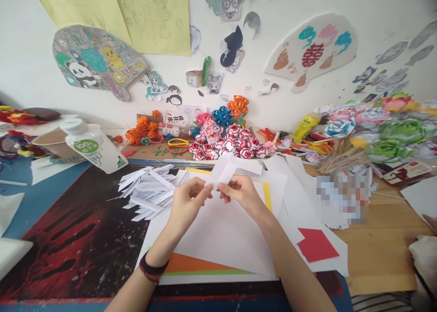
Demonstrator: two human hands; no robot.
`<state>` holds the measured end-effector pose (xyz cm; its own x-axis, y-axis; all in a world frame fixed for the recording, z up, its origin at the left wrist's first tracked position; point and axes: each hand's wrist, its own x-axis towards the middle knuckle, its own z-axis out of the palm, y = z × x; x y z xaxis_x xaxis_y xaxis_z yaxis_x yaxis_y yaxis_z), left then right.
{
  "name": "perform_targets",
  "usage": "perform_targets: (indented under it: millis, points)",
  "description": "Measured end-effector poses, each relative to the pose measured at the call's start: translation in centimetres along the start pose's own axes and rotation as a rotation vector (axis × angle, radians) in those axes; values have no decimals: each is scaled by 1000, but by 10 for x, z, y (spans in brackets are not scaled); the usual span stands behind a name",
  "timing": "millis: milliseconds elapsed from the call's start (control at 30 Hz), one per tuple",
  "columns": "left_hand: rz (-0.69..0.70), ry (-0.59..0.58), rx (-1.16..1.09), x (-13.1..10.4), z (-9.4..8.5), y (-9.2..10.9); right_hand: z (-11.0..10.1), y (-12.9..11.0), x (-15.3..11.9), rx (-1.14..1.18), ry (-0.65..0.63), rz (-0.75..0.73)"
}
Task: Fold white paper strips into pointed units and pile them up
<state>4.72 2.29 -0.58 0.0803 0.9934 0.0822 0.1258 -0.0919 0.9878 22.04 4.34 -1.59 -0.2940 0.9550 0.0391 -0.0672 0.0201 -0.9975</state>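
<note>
Between my two hands is a folded strip of white paper (223, 170), raised above the stacked sheets. My left hand (191, 197) pinches its lower left end between thumb and fingers. On the other side, my right hand (241, 192) grips the lower right edge, thumb in front. The two hands are close together, with fingertips a little apart. Below them lies a large white sheet (221, 239) on top of orange, green and yellow paper. A heap of folded white paper strips (146, 191) is left of my left hand.
A white bottle (95, 145) leans at the left beside a paper cup (51, 141). Red-and-white paper flowers (235, 143) line the back by the wall. Red paper (317, 245) lies at the right, with green paper flowers (392, 143) beyond. Part of another person's hand (430, 222) shows at the right edge.
</note>
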Motion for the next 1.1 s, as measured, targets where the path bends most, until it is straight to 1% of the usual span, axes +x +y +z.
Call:
perform_targets:
  millis: [100,167,200,267,333,367,467,500,567,733,800,867,933,1000,1100]
  points:
    - [-27,2,-31,0,1,1,2,-2,1,-4,26,-40]
    - [5,-32,50,-1,2,0,2,-2,2,-17,56,-49]
    - [47,-31,127,-1,2,0,1,-2,2,-23,72,-49]
    - [179,37,323,-1,2,-3,-1,-2,3,-32,91,-44]
    - [347,119,532,-1,1,-8,-4,0,3,-46,83,-33]
    - [439,129,635,-1,-1,-11,-5,0,3,-55,72,-27]
    - [690,58,891,0,-8,-17,-8,3,4,-83,38,-21]
    - [743,26,940,1,-12,-18,-8,3,4,-94,37,-26]
    - [800,-17,994,2,-18,-18,-9,3,4,-130,40,-41]
    - [857,-69,1008,3,-26,-14,-9,2,3,-195,47,-66]
    - [875,-61,1010,4,-26,-13,-9,1,3,-174,48,-73]
    - [864,-35,1006,4,-24,-13,-8,1,3,-147,45,-76]
    - [831,6,965,5,-21,-13,-6,2,3,-123,46,-72]
    - [780,63,876,5,-17,-11,-3,2,2,-94,53,-72]
    - [629,157,677,4,-10,-8,1,1,2,-48,78,-78]
